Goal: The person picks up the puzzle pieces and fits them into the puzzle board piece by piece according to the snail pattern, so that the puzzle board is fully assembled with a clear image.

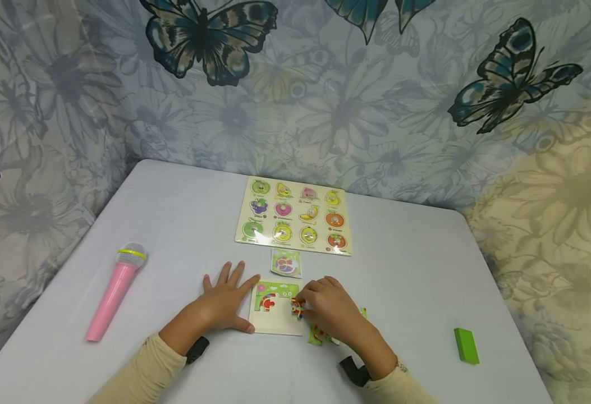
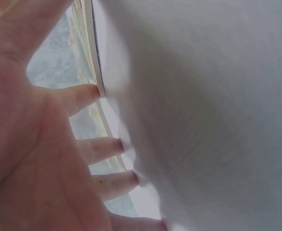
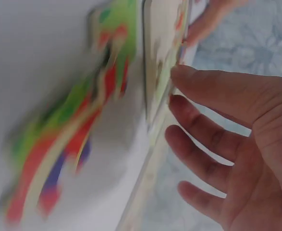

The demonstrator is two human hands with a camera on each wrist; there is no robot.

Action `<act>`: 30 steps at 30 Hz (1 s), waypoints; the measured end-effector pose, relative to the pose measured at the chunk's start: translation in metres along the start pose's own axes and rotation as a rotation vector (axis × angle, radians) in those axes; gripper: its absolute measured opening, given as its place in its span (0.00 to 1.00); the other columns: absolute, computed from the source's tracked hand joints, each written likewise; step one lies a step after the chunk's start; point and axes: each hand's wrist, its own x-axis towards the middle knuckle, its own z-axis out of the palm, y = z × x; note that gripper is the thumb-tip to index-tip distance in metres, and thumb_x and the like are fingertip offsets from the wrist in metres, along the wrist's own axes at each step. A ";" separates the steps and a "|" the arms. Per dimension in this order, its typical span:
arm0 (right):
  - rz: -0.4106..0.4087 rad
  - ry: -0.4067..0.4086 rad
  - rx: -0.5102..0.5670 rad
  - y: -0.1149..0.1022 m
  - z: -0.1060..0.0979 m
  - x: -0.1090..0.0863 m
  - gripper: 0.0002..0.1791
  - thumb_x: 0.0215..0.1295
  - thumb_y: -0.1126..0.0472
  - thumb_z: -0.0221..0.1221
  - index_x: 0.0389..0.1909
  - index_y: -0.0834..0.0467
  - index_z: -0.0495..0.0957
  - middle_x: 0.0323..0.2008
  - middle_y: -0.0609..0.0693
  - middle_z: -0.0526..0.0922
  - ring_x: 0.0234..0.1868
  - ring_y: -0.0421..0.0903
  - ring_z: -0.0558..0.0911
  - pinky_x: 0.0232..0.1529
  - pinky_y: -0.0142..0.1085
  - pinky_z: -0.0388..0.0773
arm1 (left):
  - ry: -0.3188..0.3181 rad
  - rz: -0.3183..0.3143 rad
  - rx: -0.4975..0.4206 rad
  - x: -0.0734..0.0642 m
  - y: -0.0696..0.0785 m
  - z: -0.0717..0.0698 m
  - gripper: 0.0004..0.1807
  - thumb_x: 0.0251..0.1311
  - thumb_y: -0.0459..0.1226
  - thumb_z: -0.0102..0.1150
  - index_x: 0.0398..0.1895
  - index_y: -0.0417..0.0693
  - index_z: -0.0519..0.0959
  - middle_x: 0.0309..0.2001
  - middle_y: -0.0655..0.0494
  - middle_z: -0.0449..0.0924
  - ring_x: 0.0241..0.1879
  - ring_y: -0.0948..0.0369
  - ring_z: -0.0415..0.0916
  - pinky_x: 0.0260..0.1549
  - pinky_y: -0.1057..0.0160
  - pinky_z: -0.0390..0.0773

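A small wooden jigsaw board (image 1: 275, 324) lies in front of me, with green, flowered pieces along its top and a red piece at its left. My left hand (image 1: 221, 306) is spread flat beside it, thumb and index finger touching its left edge; the left wrist view shows straight fingers (image 2: 104, 149) meeting the cloth. My right hand (image 1: 331, 308) pinches a colourful jigsaw piece (image 1: 296, 307) over the board's right side. Loose jigsaw pieces (image 1: 316, 336), green and red, lie partly hidden under that hand; the right wrist view shows these pieces (image 3: 78, 130) blurred.
Just behind the board lies a small picture card (image 1: 286, 262). Further back is a fruit puzzle board (image 1: 295, 224). A pink toy microphone (image 1: 113, 297) lies at the left and a green block (image 1: 467, 346) at the right of the white table (image 1: 401, 258). A patterned wall stands behind.
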 end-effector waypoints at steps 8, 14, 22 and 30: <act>-0.060 -0.002 -0.030 -0.019 0.010 0.019 0.12 0.52 0.56 0.72 0.39 0.49 0.87 0.39 0.43 0.86 0.44 0.43 0.81 0.57 0.44 0.72 | -0.010 0.004 0.008 0.000 0.003 0.000 0.58 0.36 0.58 0.77 0.74 0.52 0.61 0.75 0.35 0.44 0.73 0.33 0.37 0.57 0.21 0.45; -0.060 0.036 -0.064 -0.023 0.016 0.022 0.08 0.55 0.56 0.70 0.38 0.48 0.87 0.38 0.43 0.86 0.44 0.44 0.81 0.58 0.45 0.72 | -0.010 0.000 0.014 0.000 0.003 -0.001 0.58 0.36 0.58 0.77 0.74 0.53 0.61 0.76 0.35 0.44 0.73 0.34 0.37 0.57 0.21 0.45; -0.048 0.047 -0.153 -0.028 0.018 0.025 0.07 0.56 0.57 0.69 0.36 0.48 0.87 0.38 0.43 0.85 0.44 0.45 0.81 0.59 0.46 0.72 | -0.008 -0.005 0.025 0.000 0.003 -0.002 0.58 0.36 0.58 0.77 0.74 0.54 0.61 0.76 0.36 0.44 0.74 0.34 0.37 0.57 0.21 0.46; -0.046 0.041 -0.207 -0.033 0.018 0.027 0.07 0.56 0.61 0.68 0.35 0.47 0.88 0.37 0.43 0.86 0.45 0.46 0.81 0.60 0.48 0.71 | -0.008 -0.008 0.020 0.000 0.001 -0.002 0.57 0.37 0.57 0.77 0.73 0.53 0.61 0.75 0.36 0.45 0.74 0.34 0.38 0.57 0.21 0.46</act>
